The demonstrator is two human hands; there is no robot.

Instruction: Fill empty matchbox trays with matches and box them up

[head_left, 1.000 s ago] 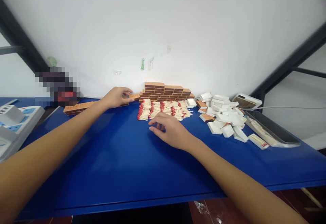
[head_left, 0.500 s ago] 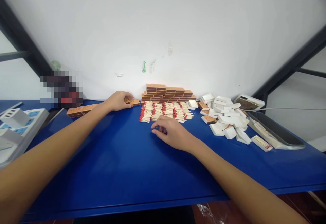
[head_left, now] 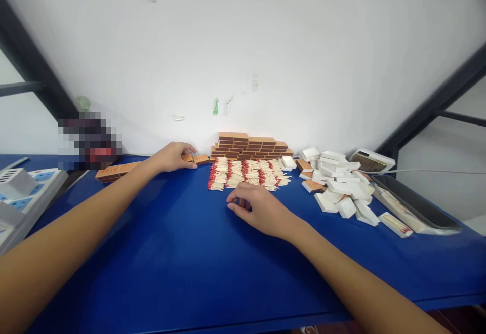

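Note:
My left hand reaches far across the blue table and rests with curled fingers on an orange matchbox at the end of a row of matchboxes along the wall. My right hand lies palm down on the table just in front of a spread of red-tipped matches; its fingers are bent and whatever is under them is hidden. A stack of orange matchboxes stands behind the matches.
A heap of white inner trays and a few orange sleeves lies at the right. A phone and a white device with a cable are further right. A white power strip sits at the left edge.
The view has shifted slightly, so everything sits a little lower in the picture. My left hand has settled onto the matchbox. My right hand's fingers have curled in a little.

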